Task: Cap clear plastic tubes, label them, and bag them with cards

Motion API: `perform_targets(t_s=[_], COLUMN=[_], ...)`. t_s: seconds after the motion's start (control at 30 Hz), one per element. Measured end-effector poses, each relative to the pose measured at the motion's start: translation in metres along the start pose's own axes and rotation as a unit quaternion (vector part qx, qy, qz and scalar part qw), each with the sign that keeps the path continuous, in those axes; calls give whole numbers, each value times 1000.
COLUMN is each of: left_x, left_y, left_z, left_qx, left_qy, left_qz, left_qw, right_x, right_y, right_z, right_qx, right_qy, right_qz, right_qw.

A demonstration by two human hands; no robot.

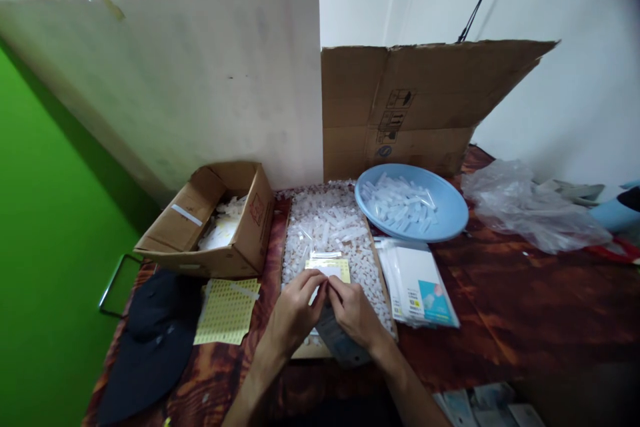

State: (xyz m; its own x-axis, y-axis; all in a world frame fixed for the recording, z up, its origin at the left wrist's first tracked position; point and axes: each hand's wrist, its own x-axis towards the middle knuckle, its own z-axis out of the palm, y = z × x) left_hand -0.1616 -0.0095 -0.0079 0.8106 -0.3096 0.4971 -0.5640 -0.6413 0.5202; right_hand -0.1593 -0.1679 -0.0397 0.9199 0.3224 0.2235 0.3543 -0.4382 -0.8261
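Observation:
My left hand (pixel 299 307) and my right hand (pixel 354 312) meet at the fingertips over a board (pixel 377 280) spread with small white pieces. Both hands are closed in a pinch; what lies between the fingertips is too small to make out. Below the fingers, partly under my right hand, a greyish translucent packet (pixel 345 345) reaches toward the board's near edge. I cannot tell which hand bears it. Just beyond the fingertips lies a yellow sticker sheet (pixel 343 267) with a white patch on it. Clear plastic strips (pixel 345 223) lie on the white pieces farther back.
At left stand an open cardboard box (pixel 250 233), a black cap (pixel 153 340) and yellow label sheets (pixel 227 313). To the right are a blue basin (pixel 453 213) of clear strips, a stack of printed packets (pixel 417 280) and a crumpled plastic bag (pixel 535 207). Upright panels (pixel 400 100) close the back.

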Motion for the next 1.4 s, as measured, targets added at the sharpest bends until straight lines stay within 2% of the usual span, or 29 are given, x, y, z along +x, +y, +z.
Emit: perform_targets(t_s=[0.1, 0.2, 0.3, 0.4, 0.5, 0.57, 0.67, 0.73, 0.8, 0.83, 0.87, 0.9, 0.97, 1.0, 1.03, 1.07, 1.13, 1.17, 1.23, 1.3, 1.33, 1.4], left_x=[6, 21, 43, 63, 73, 71, 54, 37, 19, 10, 3, -3, -12, -15, -16, -16, -14, -11, -7, -4, -3, -1], left_y=[-3, -11, -29, -51, -69, -81, -101, -115, -121, -118, -110, -98, -63, -43, -24, -7, 15, 19, 17, 8, 3, -4], left_z=[-4, -20, -55, -103, -148, -170, -190, -194, -188, -181, -171, -157, -122, -101, -80, -60, -27, -16, -6, -11, -16, -28], left_qx=[-25, -35, 17, 66, 147, 192, 242, 309, 368, 377, 379, 364, 267, 182, 103, 36, -51, -63, -73, -91, -115, -193], left_qy=[-12, 2, 41, 92, 156, 199, 235, 236, 264, 270, 332, 354, 348, 326, 275, 198, 86, 62, 80, 126, 144, 155], left_qz=[-16, -40, -69, -117, -161, -207, -304, -334, -287, -245, -211, -196, -195, -209, -212, -211, -180, -159, -140, -163, -187, -236], left_qw=[999, 999, 997, 987, 963, 939, 891, 859, 844, 852, 838, 839, 877, 904, 932, 956, 979, 983, 984, 974, 965, 940], right_x=[3, 6, 8, 9, 8, 8, 7, 7, 7, 8, 9, 11, 19, 23, 28, 32, 38, 38, 35, 29, 27, 25], right_y=[-2, -3, 0, 7, 13, 15, 16, 16, 16, 16, 15, 15, 13, 10, 6, 0, -14, -22, -38, -49, -52, -53], right_z=[-1, -4, -9, -15, -19, -21, -22, -22, -22, -22, -22, -21, -19, -17, -15, -13, -7, -5, -2, -1, -2, -5], right_qx=[25, 69, 99, 109, 113, 119, 124, 121, 115, 112, 111, 111, 111, 110, 109, 113, 152, 191, 281, 331, 335, 321], right_qy=[0, 18, 56, 77, 81, 82, 80, 79, 78, 76, 73, 69, 73, 86, 109, 138, 180, 176, 121, 69, 73, 140], right_qz=[-1, 8, 38, 61, 71, 76, 82, 83, 81, 80, 79, 79, 78, 78, 81, 84, 83, 76, 44, 3, -10, -11], right_qw=[1000, 997, 993, 989, 988, 987, 986, 986, 987, 988, 988, 988, 988, 987, 985, 980, 968, 963, 951, 941, 939, 937])
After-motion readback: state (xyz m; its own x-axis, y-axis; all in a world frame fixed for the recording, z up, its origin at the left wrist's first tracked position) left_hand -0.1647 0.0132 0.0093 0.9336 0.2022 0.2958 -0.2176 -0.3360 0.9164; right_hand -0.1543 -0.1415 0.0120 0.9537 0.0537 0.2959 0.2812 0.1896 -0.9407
